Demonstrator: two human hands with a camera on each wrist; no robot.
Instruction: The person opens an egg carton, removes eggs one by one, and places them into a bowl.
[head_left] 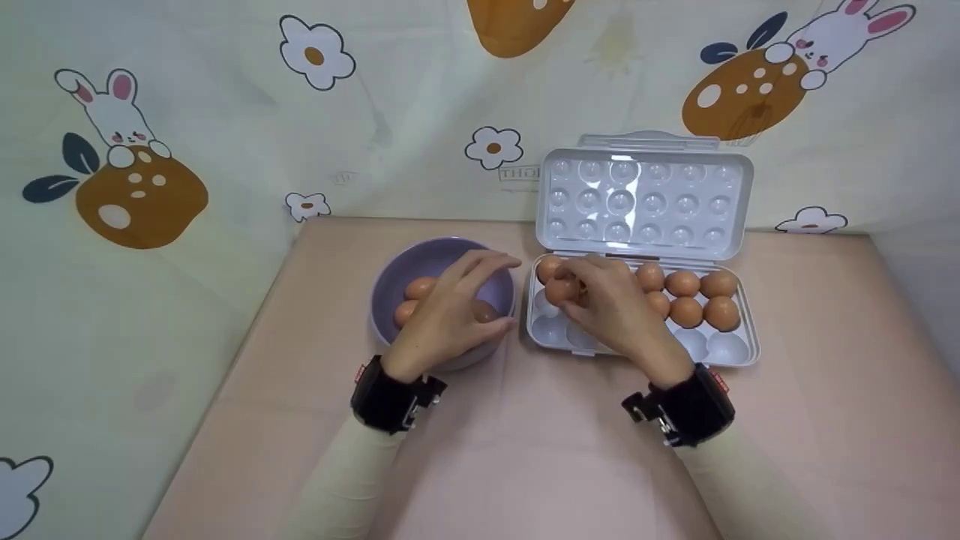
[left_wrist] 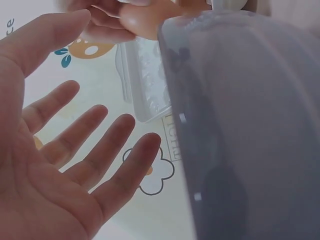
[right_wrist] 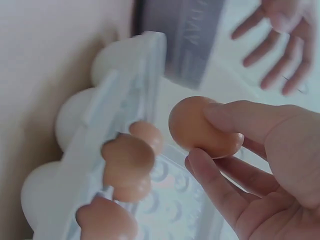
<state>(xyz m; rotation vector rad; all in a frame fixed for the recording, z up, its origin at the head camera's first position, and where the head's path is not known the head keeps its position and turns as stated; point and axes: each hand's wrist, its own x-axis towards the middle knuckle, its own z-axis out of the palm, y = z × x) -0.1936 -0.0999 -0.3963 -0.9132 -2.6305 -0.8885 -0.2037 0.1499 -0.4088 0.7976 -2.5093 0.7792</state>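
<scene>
My right hand (head_left: 619,311) pinches a brown egg (right_wrist: 192,125) between thumb and fingers, above the left end of a white plastic egg box (head_left: 551,330). Brown eggs (head_left: 722,313) fill much of the box's two back rows; bare cups show along the front. To the left stands a purple-grey bowl (head_left: 382,281) with several brown eggs (head_left: 420,287) inside. Over that bowl hovers my left hand (head_left: 450,311), its fingers spread and nothing in its grasp. The left wrist view shows its bare palm (left_wrist: 55,195) beside the bowl's outer wall (left_wrist: 250,130).
The egg box's dimpled lid (head_left: 645,202) stands raised at the back against a patterned cloth wall (head_left: 420,97). A pinkish cloth (head_left: 525,465) covers the table. The bowl's right rim is close to the box's left edge.
</scene>
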